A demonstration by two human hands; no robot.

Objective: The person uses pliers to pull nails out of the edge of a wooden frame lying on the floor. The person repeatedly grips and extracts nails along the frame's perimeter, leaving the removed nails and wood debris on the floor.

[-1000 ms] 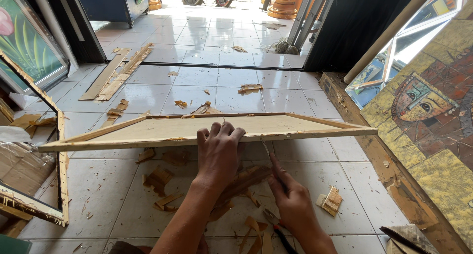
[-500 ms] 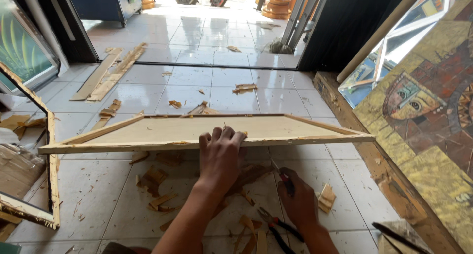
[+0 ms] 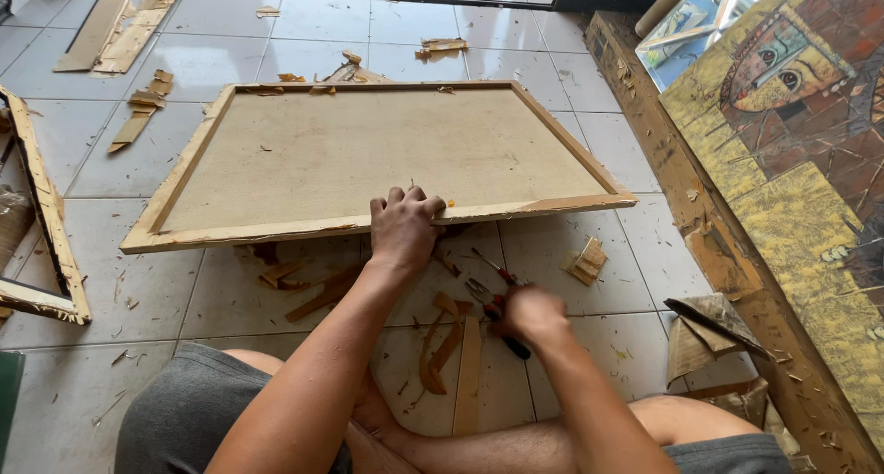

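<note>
Gripping the near rail of a wooden stretcher frame (image 3: 368, 161), the left hand (image 3: 402, 227) has its fingers curled over the top edge w/ the thumb below, prob. to keep the frame propped up off the floor & steady. The frame lies back-side up w/ bare canvas showing, its near edge lifted above the tiled floor (image 3: 571, 271), far edge lower. The right hand (image 3: 529, 314) is blurred, low over the floor just beside the pliers (image 3: 493, 306); it looks closed round the dark handles, but w/ the blur I cannot tell for sure if it grips them. The red-tipped jaws of the tool point away toward the frame. Wood strips and splinters (image 3: 451, 345) lie scattered under & in front of the frame, right where the person sits cross-legged, so scraps drop within reach. Another frame piece (image 3: 46, 216) lies at the left, well apart. A large painted canvas (image 3: 792, 133) in yellows & browns leans along the right side, kept clear of the work spot. More offcuts (image 3: 138, 106) lie farther off on the tiles.
</note>
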